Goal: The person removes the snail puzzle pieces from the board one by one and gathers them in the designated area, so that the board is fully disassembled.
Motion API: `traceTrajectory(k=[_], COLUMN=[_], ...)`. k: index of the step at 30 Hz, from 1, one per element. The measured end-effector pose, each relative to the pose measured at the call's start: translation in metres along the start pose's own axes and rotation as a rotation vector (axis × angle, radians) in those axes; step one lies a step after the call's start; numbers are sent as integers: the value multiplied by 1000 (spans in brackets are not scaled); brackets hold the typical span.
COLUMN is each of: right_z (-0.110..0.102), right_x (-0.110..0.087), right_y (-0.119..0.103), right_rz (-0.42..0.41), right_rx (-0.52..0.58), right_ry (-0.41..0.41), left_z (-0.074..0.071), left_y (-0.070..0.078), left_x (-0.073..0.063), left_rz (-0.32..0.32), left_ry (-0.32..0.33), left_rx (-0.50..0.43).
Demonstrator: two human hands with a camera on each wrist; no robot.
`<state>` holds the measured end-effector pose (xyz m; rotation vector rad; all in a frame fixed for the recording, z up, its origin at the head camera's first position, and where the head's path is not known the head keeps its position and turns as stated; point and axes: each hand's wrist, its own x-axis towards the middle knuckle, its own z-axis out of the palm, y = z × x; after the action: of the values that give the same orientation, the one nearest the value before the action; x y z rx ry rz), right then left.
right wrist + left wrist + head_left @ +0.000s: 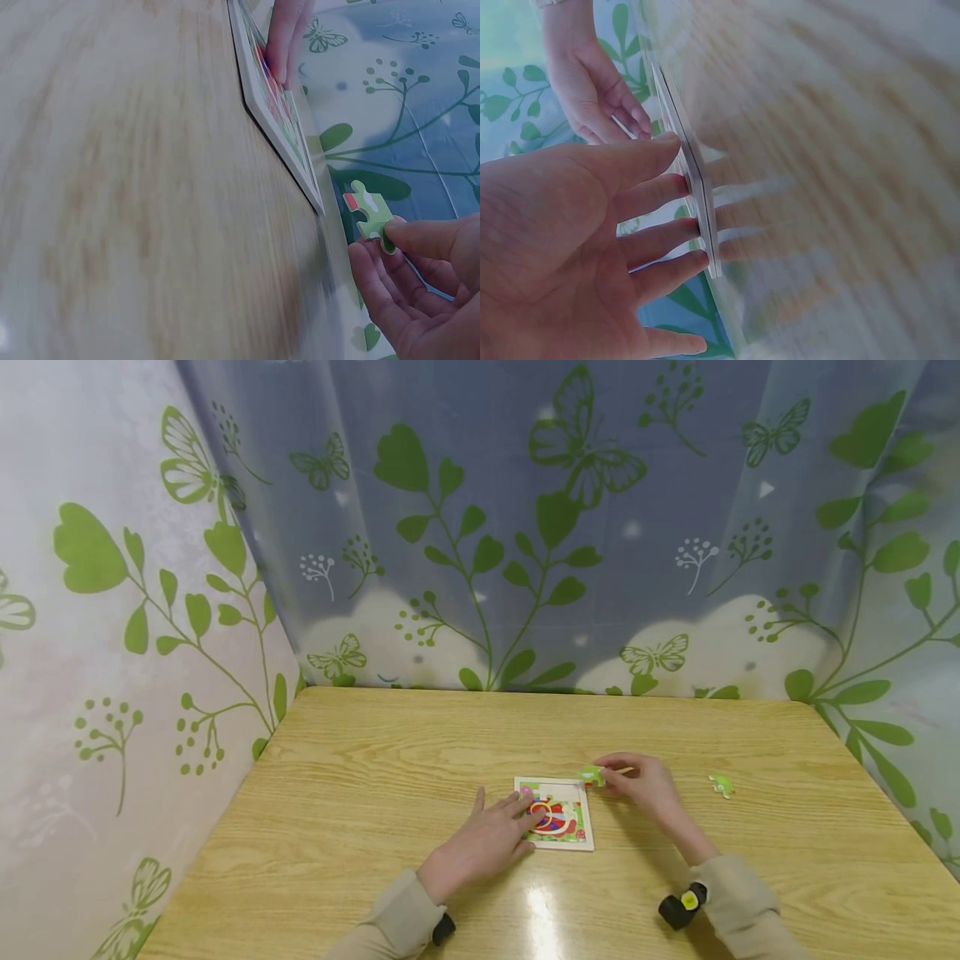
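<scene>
A square jigsaw puzzle (pixel 564 837) in a pale frame lies on the table, with a bare strip along its far side. My left hand (pixel 491 833) rests on its left part with the fingers spread and fairly straight; in the left wrist view the thumb (pixel 664 150) is at the frame's edge. My right hand (pixel 647 787) pinches a green puzzle piece (pixel 369 212) between thumb and fingertips. That piece is held up near the frame's far right corner. In the right wrist view it shows a small red corner and a white patch.
Another green puzzle piece (pixel 722 786) lies on the wooden table (pixel 360 752) to the right of my right hand. A patterned curtain (pixel 480 568) hangs along the table's far edge and the sides. Both wrists wear a black camera (pixel 678 908).
</scene>
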<state>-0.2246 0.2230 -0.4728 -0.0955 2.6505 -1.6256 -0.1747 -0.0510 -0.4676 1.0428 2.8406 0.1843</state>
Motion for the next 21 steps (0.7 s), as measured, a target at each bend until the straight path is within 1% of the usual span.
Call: traceTrajectory(k=[7, 12, 17, 21], right_z=[-15, -24, -34, -43], right_x=[-1, -3, -6, -9], right_y=[4, 8, 13, 17], right_rz=[7, 21, 6, 11], right_rx=[-45, -37, -50, -54], right_ry=[12, 22, 30, 33], left_z=[1, 1, 1, 1], left_y=[0, 0, 0, 0], left_x=[0, 0, 0, 0], left_rz=[-2, -2, -3, -4], left_ry=[-1, -2, -4, -5], left_rx=[-9, -5, -2, 0])
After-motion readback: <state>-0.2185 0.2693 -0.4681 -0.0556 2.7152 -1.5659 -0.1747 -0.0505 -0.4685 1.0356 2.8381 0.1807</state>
